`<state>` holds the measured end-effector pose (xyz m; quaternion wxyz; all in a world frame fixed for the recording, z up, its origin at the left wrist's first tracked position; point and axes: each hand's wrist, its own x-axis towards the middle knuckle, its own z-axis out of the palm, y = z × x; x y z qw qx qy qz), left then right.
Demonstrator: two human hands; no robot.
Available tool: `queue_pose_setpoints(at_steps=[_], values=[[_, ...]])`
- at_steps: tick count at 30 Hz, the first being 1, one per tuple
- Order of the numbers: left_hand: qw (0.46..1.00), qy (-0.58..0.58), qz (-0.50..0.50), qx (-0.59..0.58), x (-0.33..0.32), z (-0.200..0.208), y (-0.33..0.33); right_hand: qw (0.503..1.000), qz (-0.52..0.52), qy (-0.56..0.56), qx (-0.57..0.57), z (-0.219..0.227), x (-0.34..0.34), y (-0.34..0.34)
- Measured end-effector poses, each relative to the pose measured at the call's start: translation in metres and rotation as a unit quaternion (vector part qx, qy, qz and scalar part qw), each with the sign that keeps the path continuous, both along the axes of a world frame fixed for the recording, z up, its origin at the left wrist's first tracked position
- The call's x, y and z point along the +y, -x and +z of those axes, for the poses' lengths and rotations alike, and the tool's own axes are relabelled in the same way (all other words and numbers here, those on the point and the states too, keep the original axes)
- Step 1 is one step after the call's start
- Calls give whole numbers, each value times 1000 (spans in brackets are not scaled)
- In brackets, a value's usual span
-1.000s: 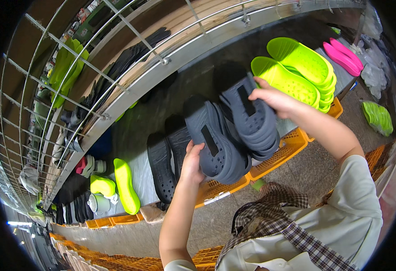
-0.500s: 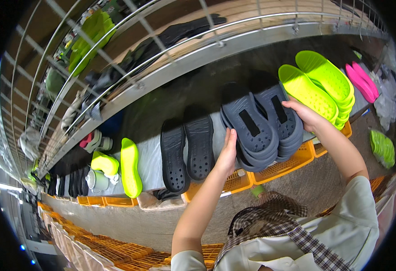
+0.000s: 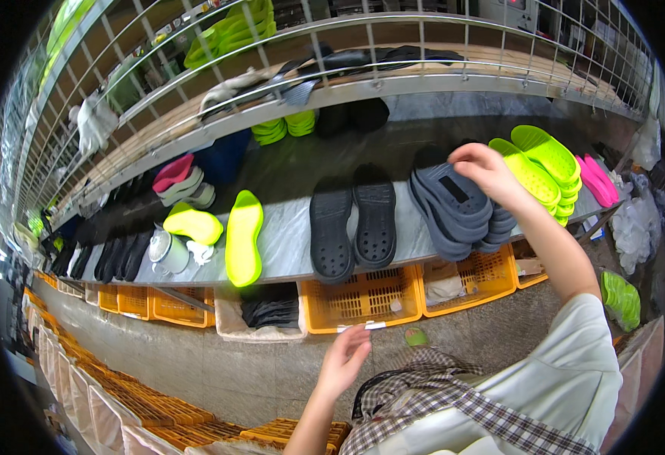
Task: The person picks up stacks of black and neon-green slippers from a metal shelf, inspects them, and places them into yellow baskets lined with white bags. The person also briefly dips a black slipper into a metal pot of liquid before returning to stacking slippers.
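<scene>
My right hand [image 3: 490, 173] reaches over two stacks of grey clog soles, its bent fingers closed at the heel end of the top grey sole [image 3: 457, 196], which bears a black rectangle. The second grey stack [image 3: 499, 229] is partly hidden beside it. Lower down, my left hand [image 3: 345, 356] is held in front of the counter with its fingers apart and nothing in it. Left of the grey stacks lies a pair of black clog soles [image 3: 353, 227]. Stacked bright yellow-green soles [image 3: 541, 167] stand just beyond my right forearm.
On the counter [image 3: 287, 235] are a single yellow-green sole [image 3: 244, 239], a white pot [image 3: 169, 252] and pink soles [image 3: 597, 182]. A wire mesh guard [image 3: 401, 53] runs along the back. Beneath sit orange crates [image 3: 363, 299] and a cloth-lined bin [image 3: 262, 334].
My left hand has left the grey stack and dropped toward me. My right hand has moved over the grey soles' heel end. The view has shifted, showing more counter.
</scene>
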<state>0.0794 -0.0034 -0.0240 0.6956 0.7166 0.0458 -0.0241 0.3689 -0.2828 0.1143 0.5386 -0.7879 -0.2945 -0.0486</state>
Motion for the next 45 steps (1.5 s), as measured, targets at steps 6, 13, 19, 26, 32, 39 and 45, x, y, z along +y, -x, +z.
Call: queue_pose_setpoints(at_steps=[6, 13, 19, 26, 32, 39, 45], values=[[992, 71, 86, 53, 45, -28, 67, 958, 52, 254, 123, -21, 149, -38], [949, 93, 281, 108, 105, -85, 98, 932, -130, 245, 233, -100, 203, -232], [875, 100, 427, 207, 127, -102, 96, 880, -323, -118, 327, -189, 190, -354], [898, 103, 363, 225, 128, -120, 33, 838, -386, -244, 299, -195, 198, -422], [866, 107, 328, 362, 129, -119, 0, 819, -444, -269, 245, -215, 198, -472], [875, -5, 317, 366, 122, -102, 22, 810, -507, -249, 159, -237, 193, -520], [891, -30, 285, 351, 128, -105, 51, 800, -520, -277, 113, -256, 172, -534]])
